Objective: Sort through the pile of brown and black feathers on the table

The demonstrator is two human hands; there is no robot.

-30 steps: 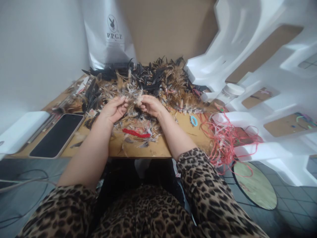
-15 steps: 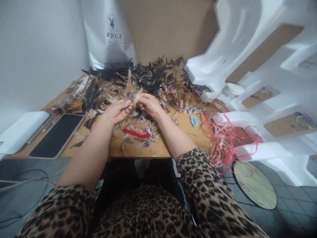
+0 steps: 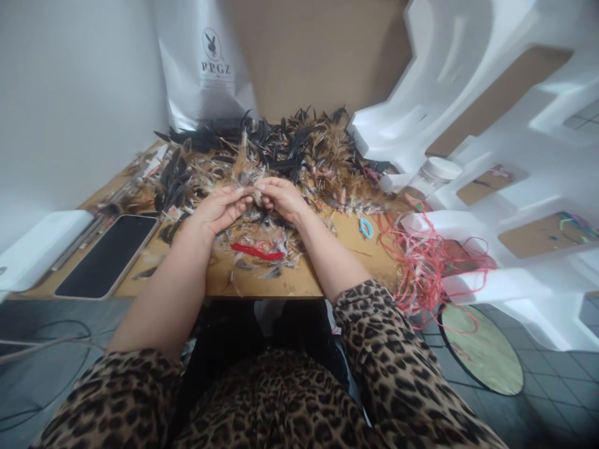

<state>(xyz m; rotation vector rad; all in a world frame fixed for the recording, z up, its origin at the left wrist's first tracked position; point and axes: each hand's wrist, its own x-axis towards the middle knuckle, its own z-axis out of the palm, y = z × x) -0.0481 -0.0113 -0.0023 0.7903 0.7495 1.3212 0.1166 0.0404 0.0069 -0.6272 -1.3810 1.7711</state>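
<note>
Near the middle of the frame, the left hand [image 3: 219,209] and the right hand [image 3: 283,199] are meeting above the desk [image 3: 276,288], the fingers of each nearly closed and pinching a small feather [image 3: 251,192] between them — its long axis seems to be running sideways, though blur is hiding the exact grip. Neither hand is sitting clearly nearer to it; a feather heap [image 3: 292,146] is spreading beyond, toward the upper centre — a red strip [image 3: 257,251] is lying below.
</note>
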